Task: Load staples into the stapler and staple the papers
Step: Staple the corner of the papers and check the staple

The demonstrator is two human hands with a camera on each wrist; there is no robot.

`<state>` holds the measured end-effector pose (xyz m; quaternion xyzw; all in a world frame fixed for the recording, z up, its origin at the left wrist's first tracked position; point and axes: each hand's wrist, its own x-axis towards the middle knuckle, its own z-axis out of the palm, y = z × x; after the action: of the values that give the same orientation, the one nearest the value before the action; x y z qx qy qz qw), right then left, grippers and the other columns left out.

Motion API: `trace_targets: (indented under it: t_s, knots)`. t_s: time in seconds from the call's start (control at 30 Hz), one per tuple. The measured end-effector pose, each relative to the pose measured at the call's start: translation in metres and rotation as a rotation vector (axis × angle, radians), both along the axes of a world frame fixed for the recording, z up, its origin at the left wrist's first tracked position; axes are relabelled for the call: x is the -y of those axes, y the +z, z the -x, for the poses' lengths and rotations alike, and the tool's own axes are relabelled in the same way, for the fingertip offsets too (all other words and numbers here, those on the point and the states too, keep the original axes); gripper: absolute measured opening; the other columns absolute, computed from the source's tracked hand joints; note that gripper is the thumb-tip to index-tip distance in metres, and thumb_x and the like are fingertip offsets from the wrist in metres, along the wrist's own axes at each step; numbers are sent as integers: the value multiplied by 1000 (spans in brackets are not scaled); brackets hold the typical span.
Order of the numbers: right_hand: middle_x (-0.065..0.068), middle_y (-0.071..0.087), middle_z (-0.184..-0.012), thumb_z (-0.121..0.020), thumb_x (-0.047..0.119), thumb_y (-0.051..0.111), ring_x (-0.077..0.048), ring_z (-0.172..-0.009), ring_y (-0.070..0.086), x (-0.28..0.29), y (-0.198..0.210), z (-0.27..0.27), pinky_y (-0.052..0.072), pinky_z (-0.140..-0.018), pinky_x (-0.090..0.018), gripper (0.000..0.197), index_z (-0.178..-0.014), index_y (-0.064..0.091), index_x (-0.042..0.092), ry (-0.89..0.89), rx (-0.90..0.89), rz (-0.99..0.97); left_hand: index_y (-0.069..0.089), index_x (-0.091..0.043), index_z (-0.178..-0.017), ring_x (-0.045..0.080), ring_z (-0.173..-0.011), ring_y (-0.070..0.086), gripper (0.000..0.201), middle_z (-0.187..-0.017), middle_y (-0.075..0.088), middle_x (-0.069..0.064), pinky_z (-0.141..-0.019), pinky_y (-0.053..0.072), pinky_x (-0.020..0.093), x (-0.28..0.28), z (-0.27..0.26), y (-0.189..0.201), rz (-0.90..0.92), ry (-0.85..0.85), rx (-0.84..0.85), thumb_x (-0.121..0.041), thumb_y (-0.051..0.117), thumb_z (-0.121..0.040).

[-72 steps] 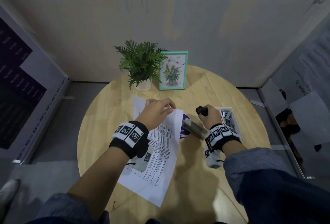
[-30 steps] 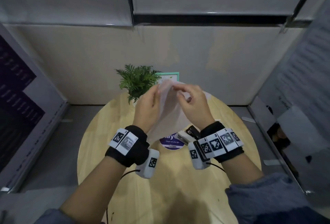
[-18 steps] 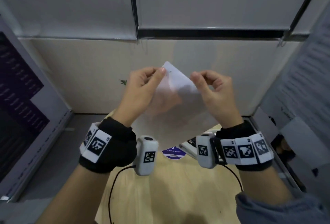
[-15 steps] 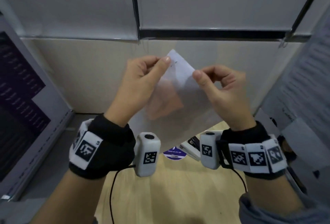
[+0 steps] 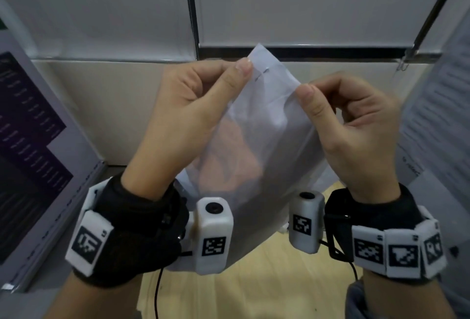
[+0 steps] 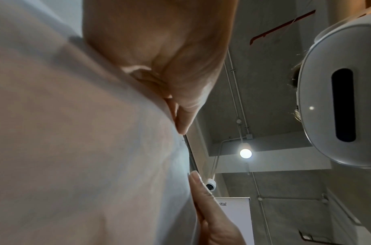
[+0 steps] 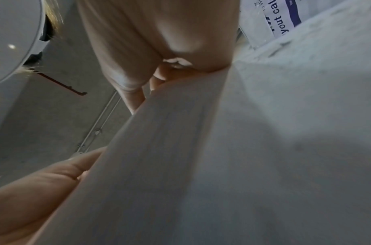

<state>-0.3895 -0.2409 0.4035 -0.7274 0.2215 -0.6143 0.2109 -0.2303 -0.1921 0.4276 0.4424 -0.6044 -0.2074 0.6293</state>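
Note:
I hold the white papers (image 5: 256, 140) up in front of my face, one corner pointing upward. A small metal staple (image 5: 261, 74) sits near that corner. My left hand (image 5: 241, 69) pinches the papers just left of the staple, and my right hand (image 5: 306, 90) pinches the edge to its right. In the left wrist view the papers (image 6: 85, 149) fill the left side, with my left thumb (image 6: 180, 116) on their edge. In the right wrist view the papers (image 7: 222, 165) bend under my right fingers (image 7: 136, 99). The stapler is hidden.
The wooden table (image 5: 254, 288) lies below the raised papers. A dark poster board (image 5: 38, 140) stands at the left and a printed board (image 5: 437, 90) at the right. A thin cable (image 5: 157, 290) hangs from my left wrist camera.
My right hand let go of the stapler, and both hands lifted the papers off the table. In the last half second the stapled corner came slightly higher and closer.

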Motion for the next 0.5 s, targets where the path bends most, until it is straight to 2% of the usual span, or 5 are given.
trace_targets:
  t_s: [0.13, 0.2, 0.33, 0.43, 0.5]
  knots:
    - [5, 59, -67, -88, 11, 61, -15, -56, 50, 6, -3, 3, 40, -51, -20, 8, -80, 61, 11, -13, -4, -6, 68, -17, -85, -4, -66, 61, 6, -68, 69, -13, -59, 47, 11, 5, -4, -4, -43, -119, 80, -18, 64, -81]
    - [-1, 59, -64, -88, 14, 61, -16, -55, 51, 11, -7, 6, 40, -51, -24, 10, -79, 61, 10, -16, -40, -23, 67, -10, -95, 0, -76, 65, 19, -83, 71, -7, -67, 53, 16, 10, -10, -11, -89, -167, 170, -14, 70, -77]
    - [-9, 67, -73, -83, 27, 68, -22, -64, 61, 27, -24, 12, 47, -55, -30, 20, -82, 64, 7, 96, -307, -166, 64, 3, -92, 4, -74, 59, 21, -82, 66, 9, -66, 49, 18, 22, -16, -33, -93, -73, 256, -13, 68, -79]
    - [12, 61, -62, -81, 20, 67, 4, -60, 54, 41, -48, 9, 39, -55, -15, 13, -70, 61, 24, 178, -477, -234, 64, -11, -82, -3, -71, 57, 6, -75, 66, -10, -65, 45, 14, 23, -23, -54, -129, -19, 288, -12, 69, -79]
    - [12, 53, -55, -81, 13, 65, 9, -59, 45, 46, -65, 2, 34, -56, -12, 21, -65, 61, 25, 193, -460, -256, 62, -27, -81, -10, -72, 57, 18, -71, 65, -22, -67, 43, 9, 19, -36, -72, -175, 60, 348, -12, 72, -78]
